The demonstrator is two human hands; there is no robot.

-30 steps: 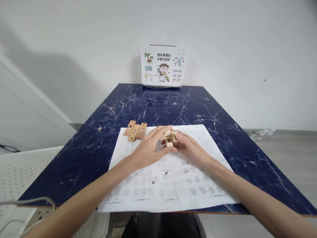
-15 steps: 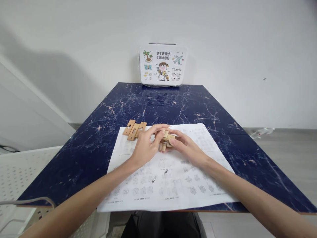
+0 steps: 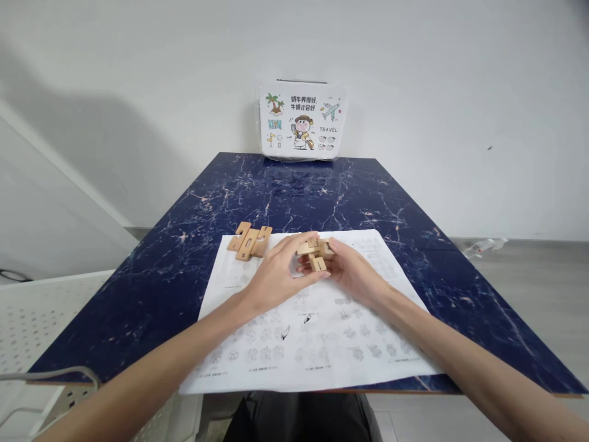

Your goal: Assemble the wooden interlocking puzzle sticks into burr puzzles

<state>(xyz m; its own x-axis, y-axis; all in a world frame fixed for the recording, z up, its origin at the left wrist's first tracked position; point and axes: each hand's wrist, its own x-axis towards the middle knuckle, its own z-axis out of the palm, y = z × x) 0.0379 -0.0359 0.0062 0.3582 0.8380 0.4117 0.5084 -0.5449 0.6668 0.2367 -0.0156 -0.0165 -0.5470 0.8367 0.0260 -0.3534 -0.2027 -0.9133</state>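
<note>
Between my two hands is a wooden burr puzzle (image 3: 317,250) of interlocking light blocks, held just over the printed sheet (image 3: 331,344). My left hand (image 3: 278,270) grips it from the left, with the thumb along its near lower block and the fingers at its far side. Around the right side curls my right hand (image 3: 352,267), its thumb and fingers on the blocks. The puzzle's underside and some fingertips are hidden. Left of my left hand lie several flat wooden pieces with cut-outs (image 3: 248,244), overlapping at the sheet's upper left corner.
A dark blue marble-patterned table (image 3: 294,190) carries the sheet. At its far edge a white printed case (image 3: 304,121) leans against the wall. To the left stands a white perforated rack (image 3: 50,307) with a cable (image 3: 59,371). A clear plastic wrapper (image 3: 485,247) lies at the right.
The burr puzzle has been turned in my hands, so a block now points toward me. My left thumb has moved to its near side, and my right thumb has shifted up to its right.
</note>
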